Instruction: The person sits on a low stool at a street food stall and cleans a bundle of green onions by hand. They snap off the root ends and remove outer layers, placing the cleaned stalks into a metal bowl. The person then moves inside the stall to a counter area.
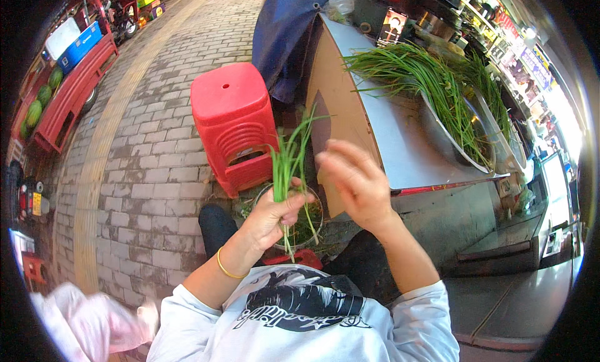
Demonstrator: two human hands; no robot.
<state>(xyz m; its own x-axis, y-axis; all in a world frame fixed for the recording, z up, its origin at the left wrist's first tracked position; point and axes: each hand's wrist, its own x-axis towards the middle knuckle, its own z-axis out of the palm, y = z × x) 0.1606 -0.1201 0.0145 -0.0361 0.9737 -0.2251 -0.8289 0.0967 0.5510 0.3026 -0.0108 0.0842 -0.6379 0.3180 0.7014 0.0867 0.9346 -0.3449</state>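
My left hand (276,209) is closed around a small bunch of green Chinese chives (286,167), held upright with the pale stem ends hanging below the fist. To its right my right hand (354,181) is raised, slightly blurred, with nothing visible in it. Beneath the left hand stands a round container (320,228) with green scraps inside, between my knees. On the metal-topped table at the right, a large heap of long chives (412,73) hangs over the rim of a steel bowl (443,127).
A red plastic stool (229,92) stands just ahead on the brick paving. The table (391,137) edges close to my right arm. Beside the bowl is a clear plastic tub (497,127) with more greens. A person's pink-white clothing (89,315) shows at lower left.
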